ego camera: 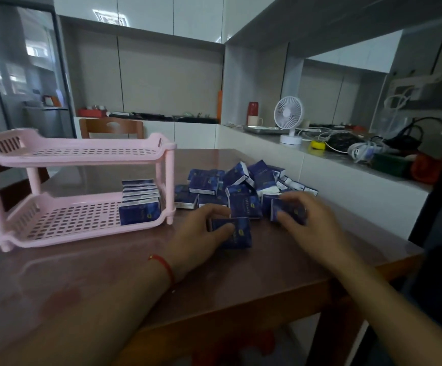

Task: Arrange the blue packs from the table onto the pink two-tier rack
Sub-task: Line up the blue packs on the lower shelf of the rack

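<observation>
Your left hand (201, 233) grips one blue pack (237, 232) on the table (82, 281), while your right hand (307, 220) curls its fingers around another pack (288, 211). Just beyond them lies a loose heap of packs (241, 180). Farther left, the pink rack (77, 159) holds a row of packs (140, 200) upright on its lower tier.

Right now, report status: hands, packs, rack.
Left hand grips one blue pack; right hand grips another pack. Row of packs on pink rack lower tier. Nothing blocks rack.
</observation>
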Demonstrator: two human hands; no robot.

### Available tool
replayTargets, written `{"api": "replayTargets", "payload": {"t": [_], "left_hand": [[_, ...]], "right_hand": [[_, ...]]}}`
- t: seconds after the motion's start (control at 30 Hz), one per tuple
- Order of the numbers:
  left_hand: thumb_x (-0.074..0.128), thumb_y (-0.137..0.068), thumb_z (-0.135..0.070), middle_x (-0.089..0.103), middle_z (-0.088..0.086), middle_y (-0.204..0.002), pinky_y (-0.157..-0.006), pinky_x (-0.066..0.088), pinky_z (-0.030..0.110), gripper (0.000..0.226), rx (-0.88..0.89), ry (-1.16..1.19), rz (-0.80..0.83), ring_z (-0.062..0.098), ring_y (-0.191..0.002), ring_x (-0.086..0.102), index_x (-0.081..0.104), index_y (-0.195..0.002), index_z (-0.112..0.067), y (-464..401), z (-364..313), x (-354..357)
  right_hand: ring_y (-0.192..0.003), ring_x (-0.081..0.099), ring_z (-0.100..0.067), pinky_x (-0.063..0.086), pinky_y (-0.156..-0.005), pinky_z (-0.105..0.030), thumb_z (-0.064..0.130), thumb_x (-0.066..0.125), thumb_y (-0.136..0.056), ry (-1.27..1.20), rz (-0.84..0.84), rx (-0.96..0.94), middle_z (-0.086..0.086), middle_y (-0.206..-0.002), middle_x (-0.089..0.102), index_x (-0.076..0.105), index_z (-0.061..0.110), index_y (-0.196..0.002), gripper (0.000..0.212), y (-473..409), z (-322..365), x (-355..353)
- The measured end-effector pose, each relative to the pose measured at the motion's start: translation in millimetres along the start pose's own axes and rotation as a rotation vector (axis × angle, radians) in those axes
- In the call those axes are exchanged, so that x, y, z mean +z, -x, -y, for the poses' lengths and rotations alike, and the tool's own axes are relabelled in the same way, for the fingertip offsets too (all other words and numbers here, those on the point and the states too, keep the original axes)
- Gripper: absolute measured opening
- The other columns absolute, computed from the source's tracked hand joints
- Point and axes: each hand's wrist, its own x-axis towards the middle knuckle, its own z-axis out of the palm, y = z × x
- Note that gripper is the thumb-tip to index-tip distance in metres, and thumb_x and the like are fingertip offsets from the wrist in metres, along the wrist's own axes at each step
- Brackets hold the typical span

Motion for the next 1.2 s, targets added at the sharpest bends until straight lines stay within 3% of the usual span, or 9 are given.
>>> {"api": "replayTargets", "payload": {"t": [0.1,0.2,0.3,0.37,0.5,0.67,0.87,1.07,1.2], "left_hand": [[0.068,-0.091,-0.02,0.066,-0.009,-0.115,-0.094,0.051,0.023,0.031,0.006,-0.023,-0.046,0.002,-0.103,0.061,0.065,-0.121,-0.018,0.3,-1.3,-1.3],[0.067,-0.091,-0.019,0.066,-0.009,-0.111,-0.077,0.048,0.004,0.031,0.008,-0.026,-0.055,-0.007,-0.091,0.059,0.064,-0.122,-0.018,1.1,-3.2,-2.6],[0.069,-0.09,-0.019,0.068,-0.009,-0.11,-0.078,0.049,0.005,0.031,-0.006,-0.033,-0.1,-0.007,-0.091,0.06,0.066,-0.12,-0.02,0.8,-1.3,-3.7],[0.07,-0.088,-0.018,0.067,-0.01,-0.108,-0.08,0.051,0.01,0.029,-0.017,-0.054,-0.138,-0.006,-0.088,0.06,0.067,-0.117,-0.021,1.4,-1.5,-4.9],[0.07,-0.083,-0.006,0.062,-0.011,-0.104,-0.07,0.043,-0.002,0.039,-0.035,-0.096,-0.131,-0.002,-0.086,0.058,0.066,-0.119,-0.02,4.6,-2.5,-8.0],[0.069,-0.077,0.004,0.066,-0.006,-0.109,-0.079,0.051,0.014,0.055,-0.077,-0.086,-0.002,0.003,-0.089,0.061,0.064,-0.126,-0.02,9.7,-8.1,-12.6],[0.072,-0.072,0.006,0.069,0.007,-0.116,-0.09,0.057,0.035,0.063,-0.152,0.112,0.089,0.019,-0.103,0.067,0.059,-0.13,-0.016,12.5,-10.3,-13.3],[0.085,-0.073,-0.015,0.067,-0.003,-0.12,-0.098,0.053,0.03,0.061,-0.055,-0.003,0.074,0.006,-0.106,0.065,0.058,-0.128,-0.018,18.3,-10.0,-19.4],[0.081,-0.078,-0.024,0.063,-0.009,-0.121,-0.093,0.05,0.018,0.057,0.028,-0.148,0.095,0.001,-0.106,0.06,0.058,-0.13,-0.023,33.8,-23.1,-33.4]], "right_hand": [[-0.125,0.047,-0.031,0.037,-0.1,-0.034,0.017,0.072,-0.084,0.342,0.041,0.081,-0.009,-0.134,0.056,0.055,0.017,-0.134,0.053,-20.8,-32.6,0.1],[-0.123,0.049,-0.033,0.038,-0.102,-0.036,0.013,0.074,-0.084,0.234,0.069,0.156,-0.013,-0.13,0.051,0.054,0.013,-0.134,0.054,-18.4,-44.9,7.8],[-0.113,0.055,-0.03,0.042,-0.103,-0.036,0.006,0.076,-0.082,0.134,0.007,0.163,-0.011,-0.122,0.047,0.062,0.014,-0.127,0.047,-16.6,-46.8,5.6],[-0.106,0.059,-0.028,0.045,-0.096,-0.029,0.005,0.075,-0.083,0.11,-0.012,0.155,-0.009,-0.117,0.051,0.067,0.016,-0.117,0.037,-15.8,-43.7,1.0],[-0.094,0.064,-0.019,0.046,-0.073,-0.008,0.002,0.073,-0.086,-0.143,0.016,0.083,0.0,-0.11,0.067,0.068,0.018,-0.105,0.025,-4.9,-25.5,-9.3],[-0.106,0.064,-0.002,0.055,-0.086,-0.022,0.012,0.073,-0.087,-0.383,0.349,-0.011,0.013,-0.117,0.067,0.069,0.036,-0.112,0.035,5.7,14.8,-6.5],[-0.104,0.062,-0.005,0.056,-0.089,-0.026,0.025,0.077,-0.085,-0.219,0.342,-0.056,0.013,-0.123,0.058,0.053,0.033,-0.138,0.059,3.1,41.8,35.2],[-0.099,0.065,-0.003,0.056,-0.091,-0.028,0.018,0.08,-0.082,-0.352,0.314,-0.044,0.009,-0.118,0.068,0.057,0.028,-0.136,0.06,7.2,48.2,42.7],[-0.099,0.064,0.003,0.053,-0.083,-0.013,0.016,0.081,-0.079,-0.431,0.351,-0.041,0.012,-0.118,0.067,0.058,0.031,-0.134,0.062,11.0,53.2,35.1]]}}
